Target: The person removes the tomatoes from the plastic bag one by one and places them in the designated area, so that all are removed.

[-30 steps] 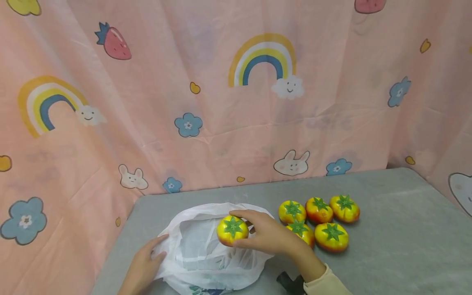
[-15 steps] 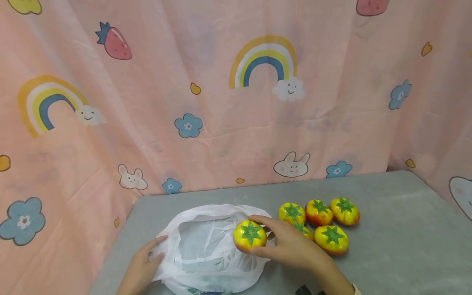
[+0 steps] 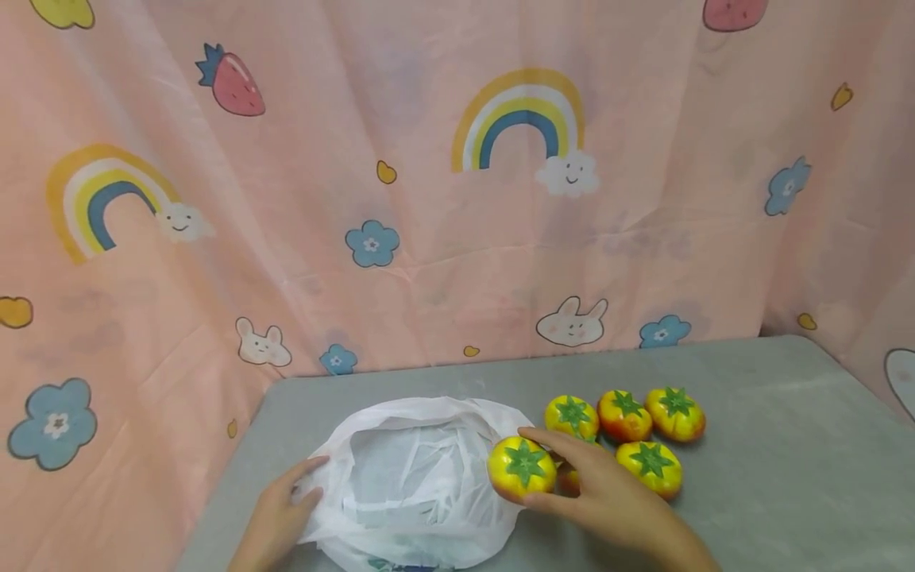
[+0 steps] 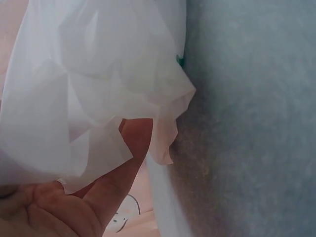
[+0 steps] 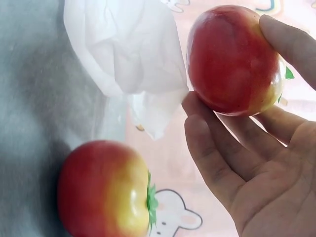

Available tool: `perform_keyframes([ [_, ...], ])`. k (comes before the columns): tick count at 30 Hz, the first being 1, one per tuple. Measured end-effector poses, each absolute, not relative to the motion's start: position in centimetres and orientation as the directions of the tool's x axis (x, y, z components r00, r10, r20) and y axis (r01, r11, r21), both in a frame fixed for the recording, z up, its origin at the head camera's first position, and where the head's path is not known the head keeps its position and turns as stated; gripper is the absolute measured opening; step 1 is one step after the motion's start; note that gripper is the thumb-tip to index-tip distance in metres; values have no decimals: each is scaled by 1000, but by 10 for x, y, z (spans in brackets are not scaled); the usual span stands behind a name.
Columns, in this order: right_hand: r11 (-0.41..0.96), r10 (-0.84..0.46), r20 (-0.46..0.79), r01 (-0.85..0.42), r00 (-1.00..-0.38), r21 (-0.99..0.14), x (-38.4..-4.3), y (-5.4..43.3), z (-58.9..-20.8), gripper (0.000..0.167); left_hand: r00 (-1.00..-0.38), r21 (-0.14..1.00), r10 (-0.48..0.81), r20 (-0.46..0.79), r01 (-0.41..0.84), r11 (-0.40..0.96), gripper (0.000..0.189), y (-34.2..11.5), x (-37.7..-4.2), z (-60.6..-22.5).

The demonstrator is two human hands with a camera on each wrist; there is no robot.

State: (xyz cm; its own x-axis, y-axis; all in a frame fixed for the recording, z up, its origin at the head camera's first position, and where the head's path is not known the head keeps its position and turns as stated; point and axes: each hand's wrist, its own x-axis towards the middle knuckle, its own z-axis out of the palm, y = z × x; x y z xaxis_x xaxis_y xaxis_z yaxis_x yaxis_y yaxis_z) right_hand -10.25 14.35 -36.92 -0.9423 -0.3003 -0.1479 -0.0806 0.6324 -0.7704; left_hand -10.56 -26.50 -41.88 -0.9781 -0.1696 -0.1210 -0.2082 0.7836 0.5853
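A white plastic bag [image 3: 407, 542] lies with its mouth spread wide, and my left hand [image 3: 277, 510] grips its left edge. Up close in the left wrist view, fingers of that hand [image 4: 101, 200] show partly behind the thin white plastic [image 4: 98, 74]. Over the bag's right rim, my right hand [image 3: 608, 494] holds a yellow-and-red tomato [image 3: 520, 470] with a green star-shaped top, thumb and fingers round its sides. Its glossy red underside shows in the right wrist view, where another tomato [image 5: 103, 190] sits below the hand.
Behind and right of the right hand, several like tomatoes [image 3: 675, 415] stand grouped on the grey table [image 3: 779, 445]; the hand partly covers one. A pink patterned curtain [image 3: 429, 302] hangs along the table's back edge.
My right hand has moved right with the tomato, from over the bag's mouth to its right rim. My left hand stays at the bag's left edge.
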Motion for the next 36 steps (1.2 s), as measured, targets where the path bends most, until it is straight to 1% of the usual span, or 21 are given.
perform_keyframes([
  [6,641,-253,-180,-25,-951,-767,-96,155,-370,74,-983,593,-161,-84,-179,785,43,-265,-104,-419],
  [11,641,-233,-229,27,-945,-767,-93,167,-371,75,-985,593,-152,-84,-172,786,43,-263,-105,-419],
  [15,663,-233,-223,13,-947,-748,-93,175,-375,77,-984,595,-158,-84,-177,784,44,-261,-104,-418],
  [20,688,-254,-196,-35,-947,-725,-92,184,-381,74,-982,591,-170,-79,-183,786,44,-261,-103,-416],
  [27,707,-284,-176,-82,-942,-703,-88,194,-388,71,-970,586,-197,-139,-241,774,45,-260,-107,-417],
  [31,705,-283,-195,-66,-939,-706,-86,199,-389,73,-966,585,-206,-155,-258,769,45,-260,-107,-418],
  [36,725,-263,-259,-13,-929,-689,-88,203,-389,77,-964,571,-214,-160,-267,776,45,-259,-107,-417],
])
